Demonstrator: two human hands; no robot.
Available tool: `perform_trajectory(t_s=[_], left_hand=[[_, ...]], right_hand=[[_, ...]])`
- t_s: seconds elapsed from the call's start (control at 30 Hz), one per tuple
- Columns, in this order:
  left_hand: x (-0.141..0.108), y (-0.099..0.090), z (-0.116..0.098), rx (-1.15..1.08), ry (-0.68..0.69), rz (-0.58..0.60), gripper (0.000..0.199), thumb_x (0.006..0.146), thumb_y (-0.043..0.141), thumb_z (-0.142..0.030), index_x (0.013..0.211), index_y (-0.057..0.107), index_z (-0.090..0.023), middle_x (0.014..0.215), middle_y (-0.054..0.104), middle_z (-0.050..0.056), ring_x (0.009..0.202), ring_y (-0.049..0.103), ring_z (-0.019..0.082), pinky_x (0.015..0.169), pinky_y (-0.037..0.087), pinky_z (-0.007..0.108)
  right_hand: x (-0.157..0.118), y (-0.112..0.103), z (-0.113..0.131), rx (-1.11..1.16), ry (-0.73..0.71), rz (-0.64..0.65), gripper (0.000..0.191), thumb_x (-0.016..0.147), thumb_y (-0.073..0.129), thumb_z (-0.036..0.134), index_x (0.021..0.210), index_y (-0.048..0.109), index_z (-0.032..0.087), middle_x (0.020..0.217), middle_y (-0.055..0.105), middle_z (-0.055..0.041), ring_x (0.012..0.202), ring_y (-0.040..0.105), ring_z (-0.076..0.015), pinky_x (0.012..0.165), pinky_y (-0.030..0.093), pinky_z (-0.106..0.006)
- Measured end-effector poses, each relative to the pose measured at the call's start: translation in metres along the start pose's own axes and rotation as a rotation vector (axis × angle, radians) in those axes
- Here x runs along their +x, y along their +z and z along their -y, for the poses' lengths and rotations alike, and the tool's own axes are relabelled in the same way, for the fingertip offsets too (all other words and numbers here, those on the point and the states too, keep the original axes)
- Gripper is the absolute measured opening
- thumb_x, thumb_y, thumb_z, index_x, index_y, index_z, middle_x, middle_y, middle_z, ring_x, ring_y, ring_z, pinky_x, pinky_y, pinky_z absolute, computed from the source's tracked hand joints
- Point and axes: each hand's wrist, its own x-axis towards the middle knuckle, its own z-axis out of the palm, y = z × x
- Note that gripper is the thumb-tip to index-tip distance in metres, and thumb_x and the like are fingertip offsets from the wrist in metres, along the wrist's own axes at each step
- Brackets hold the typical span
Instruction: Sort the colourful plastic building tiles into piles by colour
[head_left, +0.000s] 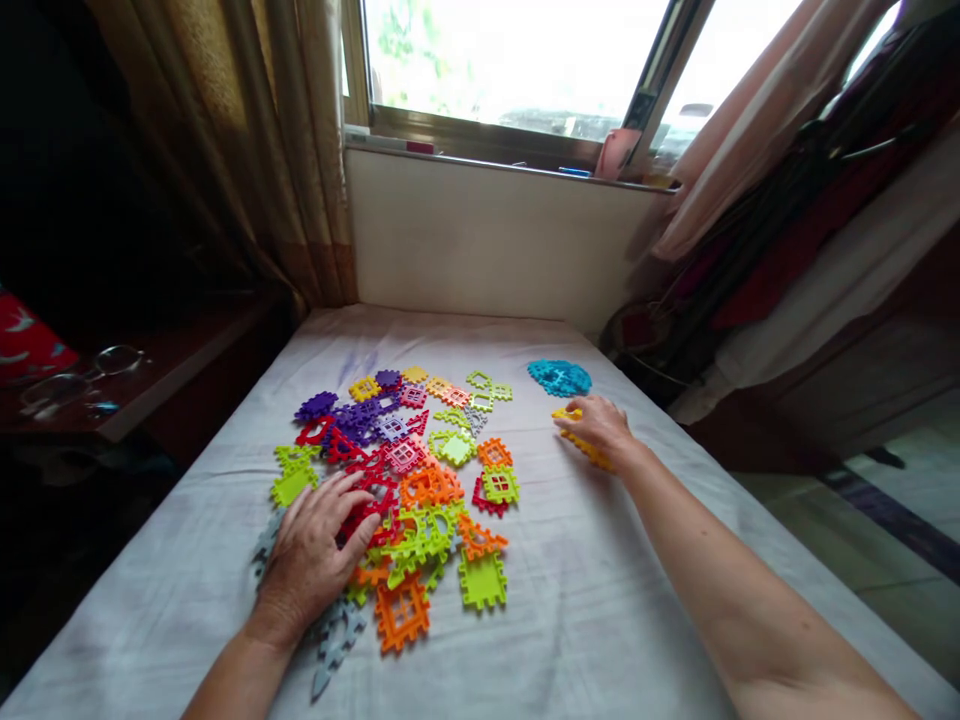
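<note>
Mixed plastic interlocking building pieces lie in a loose pile, with orange ones [431, 487], lime green ones [424, 535], red ones [367, 520] and purple ones [360, 420]. On the pile's left side, my left hand [315, 540] rests with its fingers spread over red pieces. My right hand [598, 425] is farther right, its fingers closed over yellow building pieces [589, 452] at the sheet; it partly hides them. Just beyond it sits a separate heap of blue pieces [559, 377]. Grey pieces [337, 640] show beside my left wrist.
A pale sheet [600, 620] covers the bed-like surface, which ends at a wall [480, 230] under a window. Hanging clothes [810, 270] are on the right. A dark wooden table [142, 390] with eyeglasses [112, 362] and a curtain [247, 130] stand to the left.
</note>
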Motion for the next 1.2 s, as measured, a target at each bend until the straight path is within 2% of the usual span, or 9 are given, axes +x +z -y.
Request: perform_trajectory(t_s=[0.1, 0.2, 0.47, 0.57, 0.67, 0.8, 0.97, 1.1, 1.2], left_hand=[[0.0, 0.001, 0.001, 0.006, 0.009, -0.001, 0.038, 0.093, 0.046, -0.058, 0.101, 0.069, -0.029, 0.128, 0.068, 0.005, 0.123, 0.059, 0.029, 0.108, 0.041, 0.055], [0.0, 0.0, 0.001, -0.001, 0.004, 0.004, 0.037, 0.092, 0.047, -0.057, 0.101, 0.069, -0.029, 0.128, 0.068, 0.005, 0.123, 0.059, 0.027, 0.111, 0.039, 0.053], [0.0, -0.005, -0.005, -0.028, -0.017, -0.003, 0.029, 0.092, 0.05, -0.052, 0.1, 0.068, -0.03, 0.128, 0.068, 0.004, 0.124, 0.058, 0.027, 0.11, 0.039, 0.054], [0.0, -0.007, -0.008, -0.04, -0.02, 0.0, 0.028, 0.092, 0.051, -0.05, 0.101, 0.068, -0.029, 0.129, 0.067, 0.005, 0.124, 0.058, 0.027, 0.11, 0.04, 0.055], [0.0, -0.008, -0.009, -0.048, -0.036, 0.018, 0.027, 0.093, 0.051, -0.049, 0.102, 0.067, -0.03, 0.13, 0.066, 0.004, 0.125, 0.057, 0.027, 0.11, 0.039, 0.057], [-0.001, -0.008, -0.01, -0.055, -0.059, 0.031, 0.026, 0.092, 0.053, -0.047, 0.101, 0.068, -0.029, 0.129, 0.067, 0.005, 0.126, 0.056, 0.027, 0.111, 0.038, 0.056], [0.0, -0.008, -0.011, -0.053, -0.053, 0.024, 0.026, 0.092, 0.053, -0.047, 0.101, 0.069, -0.029, 0.129, 0.067, 0.005, 0.126, 0.056, 0.027, 0.112, 0.037, 0.055], [0.001, -0.007, -0.01, -0.053, -0.053, 0.019, 0.027, 0.092, 0.053, -0.049, 0.1, 0.069, -0.029, 0.127, 0.068, 0.005, 0.124, 0.057, 0.026, 0.112, 0.038, 0.053], [0.002, -0.006, -0.009, -0.053, -0.043, 0.012, 0.029, 0.092, 0.051, -0.05, 0.1, 0.069, -0.029, 0.127, 0.068, 0.005, 0.123, 0.058, 0.027, 0.111, 0.039, 0.054]], right_hand=[[0.0, -0.003, 0.004, -0.004, -0.027, -0.028, 0.04, 0.085, 0.059, 0.051, 0.112, 0.074, 0.025, 0.129, 0.065, -0.0111, 0.117, 0.058, -0.0314, 0.092, 0.044, -0.042], [0.003, -0.004, 0.027, 0.004, -0.098, -0.094, 0.033, 0.089, 0.057, 0.045, 0.109, 0.075, 0.025, 0.13, 0.065, -0.0092, 0.118, 0.057, -0.0286, 0.094, 0.043, -0.04], [0.011, 0.014, 0.15, 0.093, -0.449, -0.099, 0.036, 0.092, 0.054, 0.041, 0.121, 0.069, 0.026, 0.125, 0.069, -0.0064, 0.116, 0.059, -0.0244, 0.096, 0.043, -0.033], [0.014, 0.017, 0.188, 0.097, -0.463, -0.06, 0.043, 0.088, 0.057, 0.046, 0.125, 0.065, 0.027, 0.126, 0.068, -0.0081, 0.117, 0.059, -0.0266, 0.095, 0.044, -0.036], [0.019, 0.019, 0.211, 0.091, -0.423, -0.008, 0.045, 0.086, 0.059, 0.044, 0.126, 0.065, 0.024, 0.125, 0.068, -0.0113, 0.116, 0.06, -0.0287, 0.095, 0.045, -0.039], [0.026, 0.023, 0.217, 0.157, -0.368, -0.016, 0.045, 0.09, 0.056, 0.043, 0.129, 0.062, 0.022, 0.127, 0.066, -0.0135, 0.113, 0.062, -0.0274, 0.094, 0.047, -0.038], [0.025, 0.028, 0.201, 0.56, -0.291, -0.092, 0.044, 0.093, 0.055, 0.041, 0.133, 0.057, 0.024, 0.126, 0.067, -0.0064, 0.105, 0.066, -0.0174, 0.092, 0.049, -0.029], [0.01, 0.032, 0.186, 0.719, -0.33, -0.045, 0.039, 0.092, 0.056, 0.038, 0.129, 0.059, 0.025, 0.121, 0.069, -0.0048, 0.091, 0.069, -0.0146, 0.087, 0.052, -0.03], [-0.005, 0.034, 0.178, 0.764, -0.389, -0.053, 0.049, 0.088, 0.06, 0.036, 0.135, 0.054, 0.022, 0.125, 0.065, -0.0092, 0.088, 0.068, -0.0149, 0.086, 0.053, -0.03]])
